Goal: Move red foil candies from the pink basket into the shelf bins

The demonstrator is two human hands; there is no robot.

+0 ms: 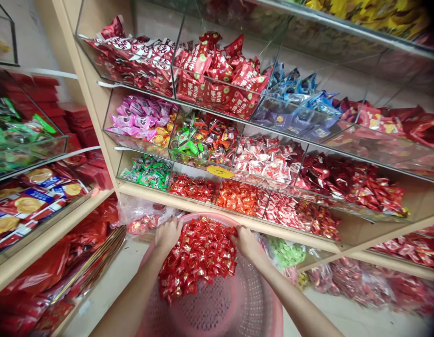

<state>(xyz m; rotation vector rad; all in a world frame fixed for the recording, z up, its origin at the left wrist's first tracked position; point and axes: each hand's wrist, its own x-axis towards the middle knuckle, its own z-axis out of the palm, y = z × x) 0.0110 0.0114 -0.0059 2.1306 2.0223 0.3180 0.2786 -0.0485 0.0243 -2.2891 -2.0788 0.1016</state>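
A pink perforated plastic basket (pixel 234 309) sits low in front of me, tilted toward a wooden shelf unit. A heap of small red-wrapped candies (pixel 197 260) lies in its far half. My left hand (pixel 167 236) rests on the left side of the heap near the basket's rim, fingers curled over the candies. My right hand (pixel 245 242) presses on the heap's right side, fingers bent into the wrappers. Both forearms reach in from the bottom of the view.
Clear acrylic bins (pixel 220 172) on the wooden shelf (pixel 238 217) hold red, pink, green and blue wrapped sweets, with a yellow price tag (pixel 220 172). Another shelf of packets (pixel 30 196) stands at left. Plastic bags of candy (pixel 283 252) lie under the shelf on the floor.
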